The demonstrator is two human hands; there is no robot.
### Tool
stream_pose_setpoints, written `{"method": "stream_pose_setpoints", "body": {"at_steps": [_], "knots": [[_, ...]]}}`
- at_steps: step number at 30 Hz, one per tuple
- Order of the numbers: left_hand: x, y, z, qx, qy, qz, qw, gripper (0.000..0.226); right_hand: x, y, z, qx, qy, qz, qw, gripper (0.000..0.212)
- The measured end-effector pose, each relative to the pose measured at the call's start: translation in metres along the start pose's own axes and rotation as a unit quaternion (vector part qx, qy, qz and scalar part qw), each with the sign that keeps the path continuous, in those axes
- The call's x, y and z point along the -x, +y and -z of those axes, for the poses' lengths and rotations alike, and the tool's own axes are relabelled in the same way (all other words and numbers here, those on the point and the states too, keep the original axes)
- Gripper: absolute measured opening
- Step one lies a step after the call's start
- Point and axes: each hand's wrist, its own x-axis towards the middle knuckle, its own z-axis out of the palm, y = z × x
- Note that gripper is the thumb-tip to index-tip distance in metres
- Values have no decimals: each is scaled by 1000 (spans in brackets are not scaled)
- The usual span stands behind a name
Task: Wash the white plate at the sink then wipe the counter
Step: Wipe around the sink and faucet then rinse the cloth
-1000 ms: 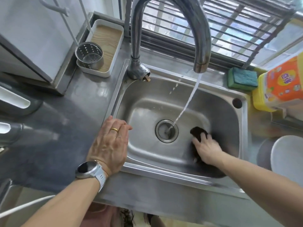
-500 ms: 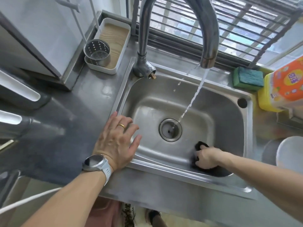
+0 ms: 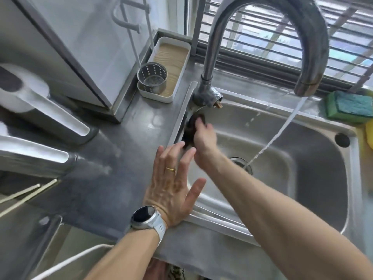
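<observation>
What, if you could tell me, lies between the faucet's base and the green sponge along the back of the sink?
In the head view, only bare steel rim runs from the faucet base to the green sponge; the water stream falls in front of it.

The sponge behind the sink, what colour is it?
Green with a teal-blue top, the sponge in the head view.

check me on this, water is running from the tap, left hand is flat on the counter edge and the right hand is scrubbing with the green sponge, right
Not quite. In the head view the right hand presses a dark scrubbing pad against the sink wall; the green sponge lies untouched on the back ledge. Running water and the flat left hand are correct.
</observation>
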Motion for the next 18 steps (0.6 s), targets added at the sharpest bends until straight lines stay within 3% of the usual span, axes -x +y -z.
{"method": "stream_pose_setpoints", "body": {"at_steps": [2, 4, 6, 10, 12, 14, 18], "knots": [[-2, 2, 2, 21, 6, 11, 1000, 68, -15, -24, -8, -10, 37, 10, 999, 49], [-3, 5, 8, 66, 34, 38, 996, 73, 3, -23, -14, 105, 41, 39, 993, 54], [-4, 3, 18, 123, 90, 76, 985, 74, 40, 3, -13, 210, -6, 144, 967, 48], [-13, -1, 33, 148, 172, 101, 969, 66, 116, 68, 33, 368, -120, 258, 885, 33], [-22, 5, 35, 134, 188, 96, 968, 61, 140, 81, 71, 468, -146, 300, 818, 28], [-30, 12, 29, 119, 172, 86, 974, 54, 151, 77, 115, 523, -175, 317, 772, 23], [-26, 17, 2, 56, 57, 56, 995, 51, 146, 52, 220, 610, -209, 257, 720, 20]]}}
